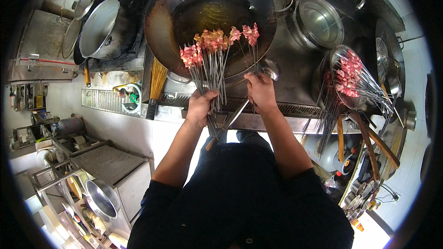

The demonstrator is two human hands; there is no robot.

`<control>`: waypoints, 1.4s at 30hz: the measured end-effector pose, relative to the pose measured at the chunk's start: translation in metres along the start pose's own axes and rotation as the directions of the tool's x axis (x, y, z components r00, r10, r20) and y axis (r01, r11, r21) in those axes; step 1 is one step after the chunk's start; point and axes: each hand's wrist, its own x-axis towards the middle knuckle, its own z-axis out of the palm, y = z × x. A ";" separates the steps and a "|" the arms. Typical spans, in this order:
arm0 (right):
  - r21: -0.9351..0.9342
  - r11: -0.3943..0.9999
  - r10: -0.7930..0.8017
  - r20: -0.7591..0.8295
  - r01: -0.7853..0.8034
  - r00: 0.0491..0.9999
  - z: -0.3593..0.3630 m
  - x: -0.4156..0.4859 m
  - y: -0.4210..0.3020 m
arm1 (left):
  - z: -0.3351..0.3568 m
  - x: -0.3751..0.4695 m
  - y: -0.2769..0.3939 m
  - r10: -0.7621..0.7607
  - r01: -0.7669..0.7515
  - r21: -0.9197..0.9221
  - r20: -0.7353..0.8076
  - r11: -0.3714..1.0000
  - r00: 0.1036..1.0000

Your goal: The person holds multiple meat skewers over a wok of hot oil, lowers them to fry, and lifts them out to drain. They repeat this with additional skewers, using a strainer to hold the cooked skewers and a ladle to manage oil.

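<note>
My left hand (200, 108) grips a bundle of metal skewers (215, 86) with raw-looking meat pieces (211, 39) at their far ends. These ends lie over the near rim of a large wok (159, 27) with oil (214, 15) in it. My right hand (260, 91) pinches a few more meat skewers (255, 55), whose tips point into the wok. A ladle (270, 70) rests by the wok's near right rim, its bowl partly hidden. Below my hands, a long metal handle with a wooden end (211, 143) crosses the stove's front edge.
At the right, a metal plate (337, 50) of meat skewers sits over a container with more skewers hanging down. Behind it stands a pot of clear liquid (320, 20). A bamboo brush (157, 79) and a big pot (100, 27) are left of the wok.
</note>
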 end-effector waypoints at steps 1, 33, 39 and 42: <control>-0.029 1.000 -0.004 -0.031 0.004 1.000 -0.001 0.000 0.000 | 0.000 0.000 0.000 -0.002 0.002 -0.006 -0.013 1.000 1.000; 0.009 0.998 0.063 0.005 -0.063 0.998 0.033 0.006 0.023 | -0.007 0.002 0.005 -0.160 0.170 -0.053 0.167 0.984 0.973; 0.187 0.971 0.135 0.071 -0.146 0.988 0.031 -0.001 0.024 | 0.006 0.006 -0.009 -0.133 0.143 -0.091 0.106 0.986 0.985; 0.194 0.975 0.094 0.054 -0.103 0.994 0.036 0.000 0.035 | 0.014 0.006 -0.014 -0.142 0.174 -0.185 0.175 0.967 0.974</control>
